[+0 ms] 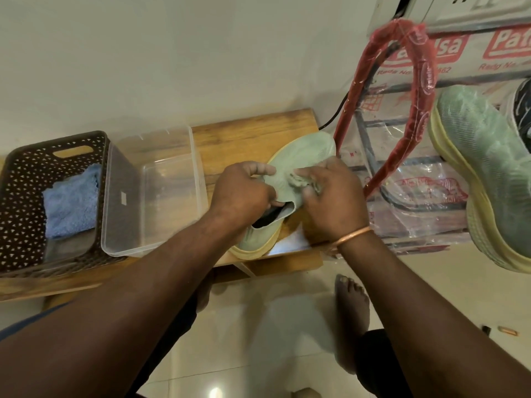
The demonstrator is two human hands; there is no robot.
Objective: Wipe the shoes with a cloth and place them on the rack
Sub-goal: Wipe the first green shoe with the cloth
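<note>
Pale-green shoe [298, 156] is lying on the counter [244, 133]; my left hand [244, 193] is gripping its collar. My right hand [330, 196] is pinching a crumpled cloth [298, 182] against the upper.

This looks like a room in a home. The floor is glossy cream tile [253, 334], and a bare foot [352, 305] stands on it by a low wooden desk [247, 133] set against a plain off-white wall [172, 53]. At the desk's left end sit a dark brown perforated plastic basket [17, 179] holding a folded blue towel [70, 201] and a clear plastic storage tub [129, 225]. Past its right edge a metal shoe rack in clear printed plastic wrap with red trim [413, 179] carries a pale green sneaker with a yellow sole [485, 179]. A white wall socket plate [471, 7] is in the upper right corner.
</note>
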